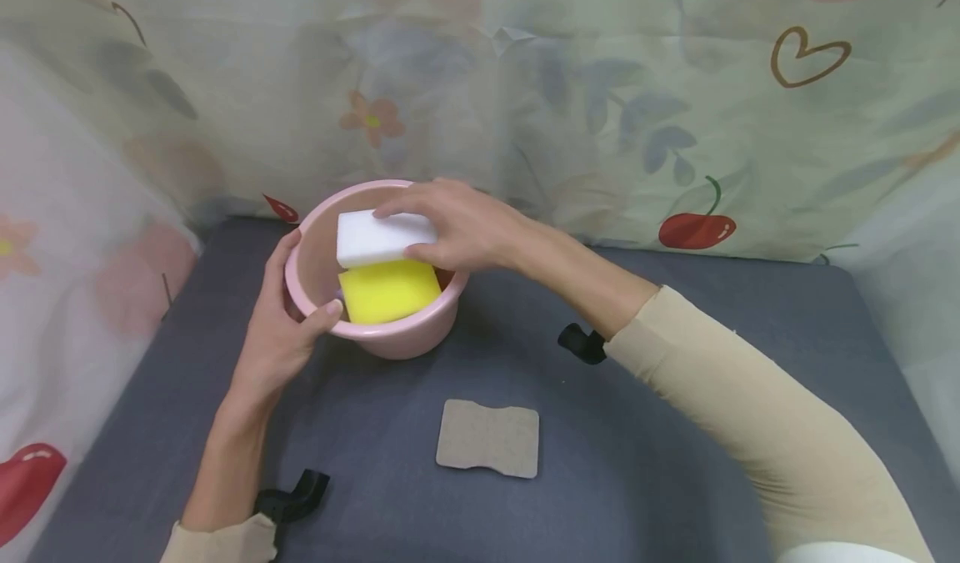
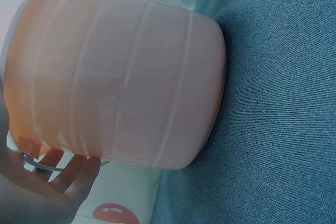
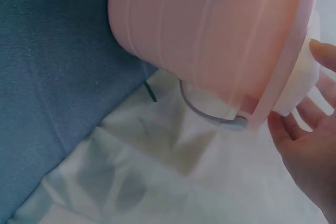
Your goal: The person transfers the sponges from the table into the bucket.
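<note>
A pink bucket (image 1: 405, 342) stands on the dark grey surface, its mouth tilted toward the head camera. My left hand (image 1: 281, 329) grips its left rim, with the thumb over the front edge; in the left wrist view, fingers (image 2: 84, 174) lie along the bucket's side. At the bucket's mouth, my right hand (image 1: 468, 225) holds a white sponge block (image 1: 378, 238) by its right end. A yellow sponge (image 1: 392, 294) sits inside, just in front of the white block. The block and sponge hide most of the bucket's inside. A grey handle (image 3: 210, 116) hangs at its back.
A flat grey-brown card (image 1: 487, 439) with notched long edges lies in front of the bucket. Black curved pieces stick out by the left wrist (image 1: 296, 496) and right forearm (image 1: 583, 344). A patterned curtain (image 1: 525, 113) borders the surface behind and at the sides.
</note>
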Available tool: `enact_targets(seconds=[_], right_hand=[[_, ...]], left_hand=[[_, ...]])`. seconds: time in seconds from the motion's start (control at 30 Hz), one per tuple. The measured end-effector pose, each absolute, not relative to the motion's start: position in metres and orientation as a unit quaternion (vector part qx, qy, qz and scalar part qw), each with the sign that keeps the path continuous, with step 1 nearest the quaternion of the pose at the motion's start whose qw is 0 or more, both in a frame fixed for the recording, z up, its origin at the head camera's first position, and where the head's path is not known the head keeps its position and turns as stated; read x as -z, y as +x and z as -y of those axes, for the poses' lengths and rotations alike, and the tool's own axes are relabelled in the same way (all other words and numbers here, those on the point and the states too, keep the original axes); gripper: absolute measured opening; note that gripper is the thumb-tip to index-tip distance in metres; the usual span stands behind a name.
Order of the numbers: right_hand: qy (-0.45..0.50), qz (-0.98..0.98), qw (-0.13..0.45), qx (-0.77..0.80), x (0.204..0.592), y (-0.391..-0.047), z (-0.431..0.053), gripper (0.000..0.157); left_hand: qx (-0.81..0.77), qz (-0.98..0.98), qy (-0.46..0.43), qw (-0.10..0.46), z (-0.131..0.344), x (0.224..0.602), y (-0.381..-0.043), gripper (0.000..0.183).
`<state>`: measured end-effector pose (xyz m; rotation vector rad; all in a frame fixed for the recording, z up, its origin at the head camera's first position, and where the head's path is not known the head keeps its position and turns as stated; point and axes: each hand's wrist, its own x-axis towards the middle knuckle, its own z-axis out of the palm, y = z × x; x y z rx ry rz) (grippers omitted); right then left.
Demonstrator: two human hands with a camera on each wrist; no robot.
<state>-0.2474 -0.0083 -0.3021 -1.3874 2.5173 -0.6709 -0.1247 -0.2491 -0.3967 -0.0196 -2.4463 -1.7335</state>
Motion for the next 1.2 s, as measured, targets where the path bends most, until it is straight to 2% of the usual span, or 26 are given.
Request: enact_targets(seconds=[0.3, 0.83, 1.2], right_hand=[[-0.463, -0.854, 0.097, 0.218, 0.308, -0.256, 0.028, 0.057], [-0.446, -0.867, 0.081, 0.205, 0.321, -0.261, 0.047, 0.058], [-0.468, -0.863, 0.071, 0.176, 0.324, -0.263, 0.056, 0.057]], left_hand=[[0.580, 0.812, -0.010, 0.069, 0.251, 0.397, -0.124, 0.091], [0.586, 0.808, -0.022, 0.062, 0.255, 0.398, -0.126, 0.090], [0.561, 0.824, -0.012, 0.070, 0.261, 0.400, -0.126, 0.091]])
